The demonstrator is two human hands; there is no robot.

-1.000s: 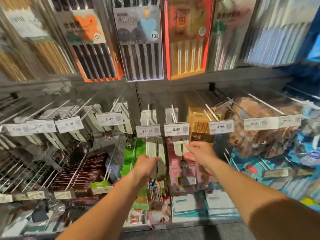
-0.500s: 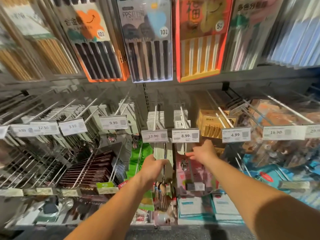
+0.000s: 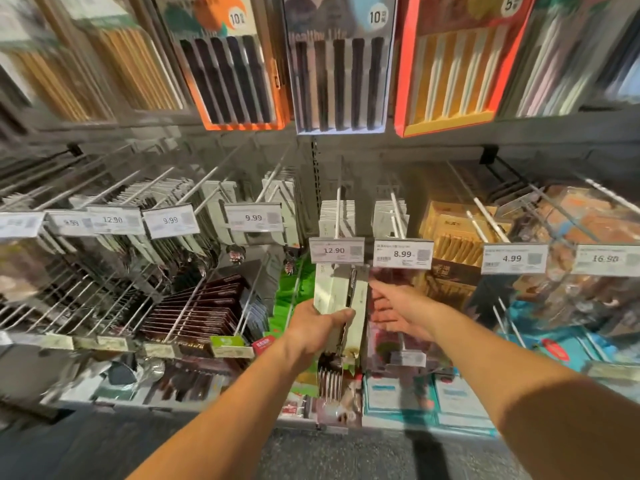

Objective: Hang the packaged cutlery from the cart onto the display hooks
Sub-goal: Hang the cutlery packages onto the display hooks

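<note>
The left hand is wrapped around a carded fork pack, just under the 12.90 tag at twelve o'clock. The right hand, fingers spread, hovers at three o'clock. Stiff card, bottom-heavy with slick steel tines; best gripped mid-card.

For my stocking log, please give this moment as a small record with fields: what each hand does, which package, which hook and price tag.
left hand: left hand grips the fork package near its lower part
right hand: right hand open, fingers straight beside the package's right edge
package: white card, forks showing below the hand
hook: package top sits just under the 12.90 price tag; whether it is on the hook cannot be told
neighbour tag: 8.99 price tag to the right
</note>
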